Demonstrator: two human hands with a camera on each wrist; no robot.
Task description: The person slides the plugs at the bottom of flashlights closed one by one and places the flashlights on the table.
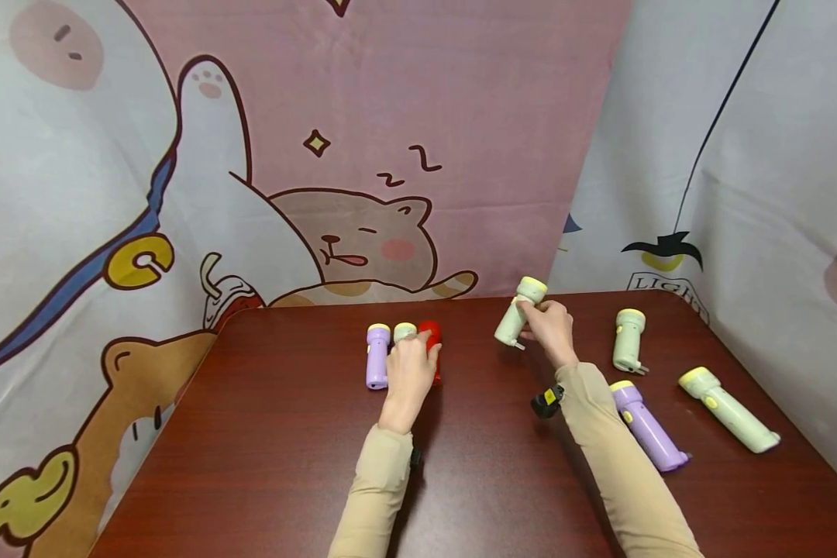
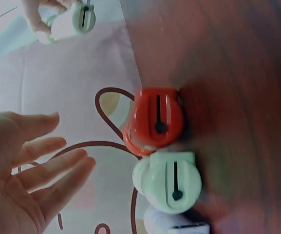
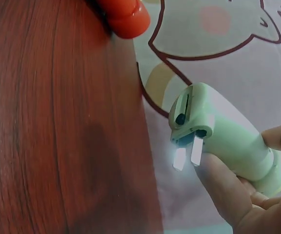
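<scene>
My right hand [image 1: 552, 329] holds a pale green flashlight [image 1: 511, 322] tilted above the far part of the table, thumb and fingers round its body. In the right wrist view the plug prongs [image 3: 196, 151] of that flashlight stick out of its tail end. My left hand [image 1: 410, 370] hovers over a row of flashlights; its fingers [image 2: 57, 170] are extended and hold nothing. That row has a purple flashlight [image 1: 377, 356], a green flashlight [image 1: 405, 330] and a red flashlight [image 2: 157, 119] side by side. In the head view my left hand partly hides the green and red ones.
Right of my right arm lie a short green flashlight [image 1: 628, 341] with prongs out, a purple flashlight [image 1: 647, 426] and a longer green flashlight [image 1: 735, 415]. The brown table [image 1: 265, 465] ends at a printed cloth [image 1: 502, 155] behind it.
</scene>
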